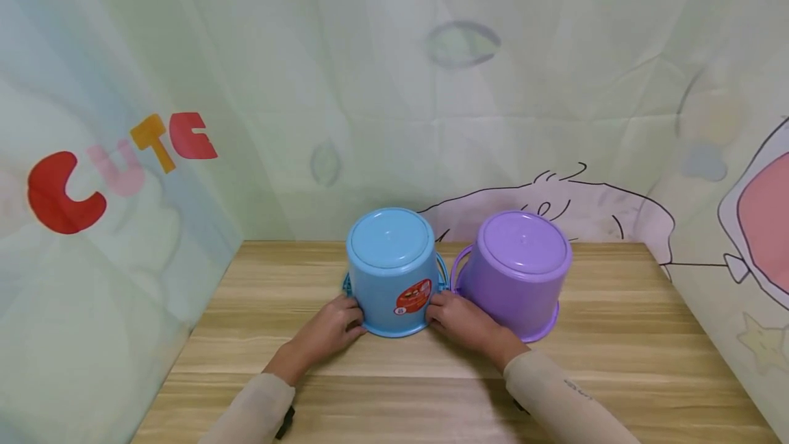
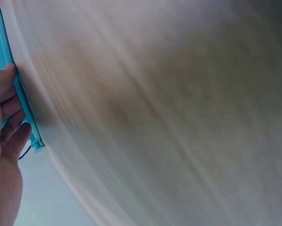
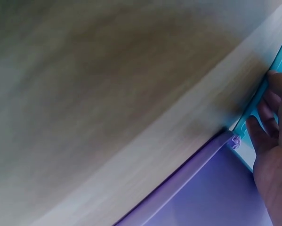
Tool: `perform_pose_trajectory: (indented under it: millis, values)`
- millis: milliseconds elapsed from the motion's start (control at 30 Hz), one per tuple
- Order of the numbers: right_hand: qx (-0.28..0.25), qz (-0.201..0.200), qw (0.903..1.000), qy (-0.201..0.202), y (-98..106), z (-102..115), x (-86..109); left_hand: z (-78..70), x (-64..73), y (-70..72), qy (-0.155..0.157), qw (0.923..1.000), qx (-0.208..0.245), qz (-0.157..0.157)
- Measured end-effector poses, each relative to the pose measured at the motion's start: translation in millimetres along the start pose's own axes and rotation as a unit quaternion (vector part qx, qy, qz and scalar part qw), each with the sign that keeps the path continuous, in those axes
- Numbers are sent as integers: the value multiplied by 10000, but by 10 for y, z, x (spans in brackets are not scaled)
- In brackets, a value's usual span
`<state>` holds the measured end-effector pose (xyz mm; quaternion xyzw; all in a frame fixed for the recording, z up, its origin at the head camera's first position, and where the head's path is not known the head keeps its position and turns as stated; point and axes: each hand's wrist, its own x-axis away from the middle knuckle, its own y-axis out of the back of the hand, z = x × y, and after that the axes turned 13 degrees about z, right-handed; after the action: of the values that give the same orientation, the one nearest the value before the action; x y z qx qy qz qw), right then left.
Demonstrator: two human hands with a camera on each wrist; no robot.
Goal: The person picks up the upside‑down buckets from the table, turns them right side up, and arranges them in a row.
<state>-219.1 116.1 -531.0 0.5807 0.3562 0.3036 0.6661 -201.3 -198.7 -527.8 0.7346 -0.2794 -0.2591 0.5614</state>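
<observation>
Fingers of the left hand (image 1: 329,327) and right hand (image 1: 465,321) curl against opposite sides of an upside-down blue bucket (image 1: 390,245), gripping it low near its rim, just below the centre of the head view. Right of it, a purple bucket (image 1: 518,286) stands inverted on the wooden table (image 1: 376,403).

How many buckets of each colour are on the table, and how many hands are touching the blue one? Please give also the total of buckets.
Blue bucket: 1
Purple bucket: 1
Hands touching the blue bucket: 2, the left hand and the right hand
Total of buckets: 2
</observation>
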Motion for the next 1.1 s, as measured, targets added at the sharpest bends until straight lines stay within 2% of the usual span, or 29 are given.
perform_pose_trajectory:
  millis: [100,267,400,800,1100]
  values:
    - [-115,65,9999,-37,19,14,12,-9,7,0,-26,10000,19,-43]
    - [-221,297,9992,-147,46,28,26,-43,16,5,115,9999,99,-12]
    - [-238,259,9992,-206,55,30,22,-60,21,20,156,9998,41,-87]
    - [-178,-99,9995,-221,112,20,14,-118,28,61,207,9982,-64,-558]
    - [-124,-596,9981,31,130,21,16,-159,48,59,331,9954,105,-890]
